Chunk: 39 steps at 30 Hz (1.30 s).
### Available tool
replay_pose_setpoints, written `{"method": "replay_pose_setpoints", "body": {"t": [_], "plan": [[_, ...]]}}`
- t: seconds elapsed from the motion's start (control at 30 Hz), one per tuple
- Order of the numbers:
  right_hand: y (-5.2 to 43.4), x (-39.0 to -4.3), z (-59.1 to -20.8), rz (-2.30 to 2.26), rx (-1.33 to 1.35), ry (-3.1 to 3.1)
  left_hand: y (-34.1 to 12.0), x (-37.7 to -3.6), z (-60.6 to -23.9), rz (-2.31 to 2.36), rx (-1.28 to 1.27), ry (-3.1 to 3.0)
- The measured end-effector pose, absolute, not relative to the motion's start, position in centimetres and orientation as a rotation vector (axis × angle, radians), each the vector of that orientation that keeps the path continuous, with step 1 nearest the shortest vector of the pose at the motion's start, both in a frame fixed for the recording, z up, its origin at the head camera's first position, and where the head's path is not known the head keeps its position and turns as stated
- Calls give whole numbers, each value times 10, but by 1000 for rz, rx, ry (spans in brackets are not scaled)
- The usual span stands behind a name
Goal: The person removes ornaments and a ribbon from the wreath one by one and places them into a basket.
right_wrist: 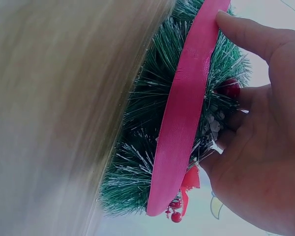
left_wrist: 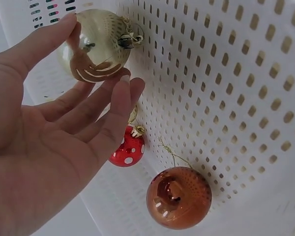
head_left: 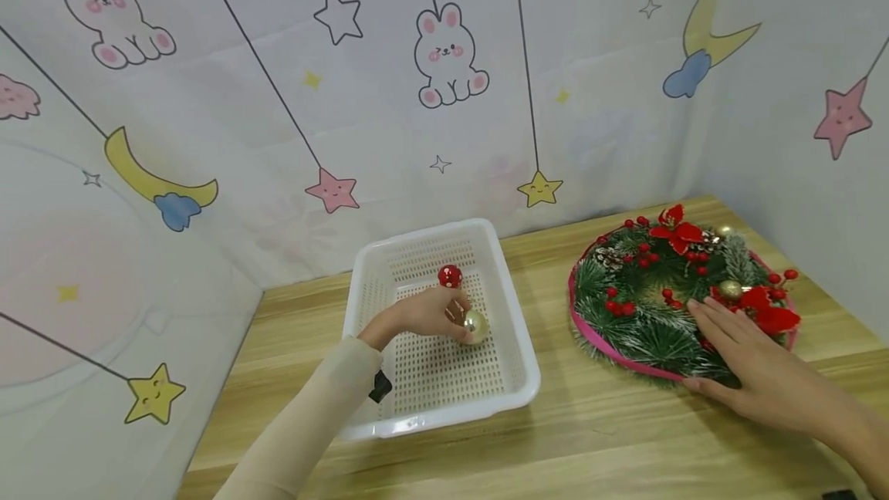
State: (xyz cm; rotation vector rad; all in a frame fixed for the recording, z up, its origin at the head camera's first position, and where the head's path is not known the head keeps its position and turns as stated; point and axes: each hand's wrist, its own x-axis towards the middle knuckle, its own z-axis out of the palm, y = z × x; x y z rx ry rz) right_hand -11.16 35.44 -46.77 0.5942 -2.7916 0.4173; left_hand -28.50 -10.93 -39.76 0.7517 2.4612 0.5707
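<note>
My left hand (head_left: 425, 313) reaches into a white plastic basket (head_left: 529, 376) and pinches a shiny gold Christmas ball (head_left: 476, 328) between thumb and fingers. Below that hand, in the left wrist view, lie a red ball with white dots (left_wrist: 128, 151) and a copper-coloured ball (left_wrist: 179, 197) with a gold string loop. To the right, a green Christmas wreath (head_left: 642, 342) lies on the table. My right hand (head_left: 771, 373) rests on its near right side, fingers stretched over the greenery. In the right wrist view its thumb touches the pink ribbon (right_wrist: 183, 103) round the wreath's edge.
The wooden table (head_left: 590, 438) meets a white cloth backdrop (head_left: 389, 122) printed with rabbits, moons and stars behind and at both sides. The wreath bears red flowers (head_left: 675, 231), red berries, pine cones and small gold balls. The basket's walls rise around the left hand.
</note>
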Motion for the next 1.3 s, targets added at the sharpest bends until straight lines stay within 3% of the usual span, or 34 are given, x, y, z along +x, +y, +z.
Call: {"method": "replay_pose_setpoints", "body": {"t": [0.33, 0.93, 1.3], "plan": [[356, -111, -468, 482, 566, -2831, -107, -281, -390, 570, 744, 2458], [357, -112, -459, 586, 490, -2928, -88, -276, -336, 601, 948, 2568], [357, -113, -436, 560, 432, -3054, -62, -288, -307, 761, 938, 2520]]}}
